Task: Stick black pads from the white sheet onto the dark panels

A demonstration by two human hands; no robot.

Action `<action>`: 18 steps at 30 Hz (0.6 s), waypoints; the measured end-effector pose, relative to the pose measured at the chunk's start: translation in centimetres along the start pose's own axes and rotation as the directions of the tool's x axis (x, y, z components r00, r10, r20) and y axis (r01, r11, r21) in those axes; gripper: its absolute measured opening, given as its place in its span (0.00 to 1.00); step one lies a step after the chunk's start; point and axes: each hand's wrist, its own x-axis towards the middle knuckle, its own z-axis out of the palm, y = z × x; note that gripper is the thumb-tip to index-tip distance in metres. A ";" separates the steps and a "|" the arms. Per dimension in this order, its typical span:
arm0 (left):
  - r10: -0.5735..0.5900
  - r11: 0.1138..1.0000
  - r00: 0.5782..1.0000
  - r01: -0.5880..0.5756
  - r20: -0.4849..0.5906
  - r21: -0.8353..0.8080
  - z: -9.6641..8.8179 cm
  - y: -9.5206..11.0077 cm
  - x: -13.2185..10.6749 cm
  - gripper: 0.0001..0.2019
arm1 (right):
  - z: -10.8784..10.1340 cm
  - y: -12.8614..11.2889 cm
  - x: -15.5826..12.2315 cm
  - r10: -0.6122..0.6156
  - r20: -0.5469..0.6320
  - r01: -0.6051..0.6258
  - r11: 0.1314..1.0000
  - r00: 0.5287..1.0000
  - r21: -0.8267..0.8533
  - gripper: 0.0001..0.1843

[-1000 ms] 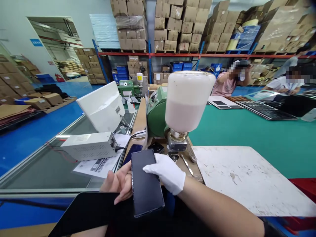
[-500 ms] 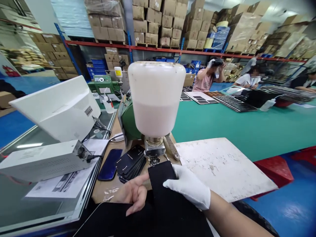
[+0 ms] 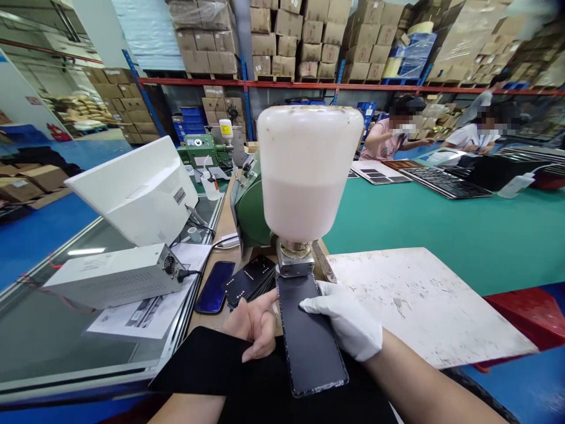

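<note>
While the dark panel (image 3: 311, 347) sits with its far end right at the metal block (image 3: 296, 265) below the big bottle (image 3: 309, 176), I have it clamped in the gloved right hand (image 3: 346, 318), thumb on the face, the other fingers mostly hidden. The bare left hand (image 3: 253, 327) reaches one finger to the panel's left edge, its curled fingers closed on a black sheet (image 3: 198, 362) above the forearm. I can't tell whether panel and block touch. To do this well, I'd hold the panel steady, use that left finger as an edge guide, avoid twisting with the thumb, and steer the sheet clear of the pile of plates (image 3: 249, 277).
</note>
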 end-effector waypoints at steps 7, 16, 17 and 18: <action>0.115 0.992 0.993 -0.115 0.008 0.044 0.9 2.6 -4.5 0.34 | 4.9 1.5 1.7 0.001 0.115 0.002 1.000 0.993 -0.030 0.14; 0.199 0.978 0.977 -0.203 0.075 0.052 -0.5 1.2 -7.1 0.31 | 3.1 1.9 2.1 0.055 0.350 0.071 0.938 0.935 -0.339 0.18; 0.168 0.984 0.982 -0.172 0.088 0.046 -0.8 0.8 -6.9 0.31 | 1.5 1.6 1.9 0.112 0.349 0.044 0.912 0.930 -0.409 0.17; 0.127 0.990 0.988 -0.131 0.090 0.046 -1.2 0.4 -6.7 0.31 | -0.5 1.3 1.7 0.164 0.326 0.011 0.881 0.931 -0.472 0.17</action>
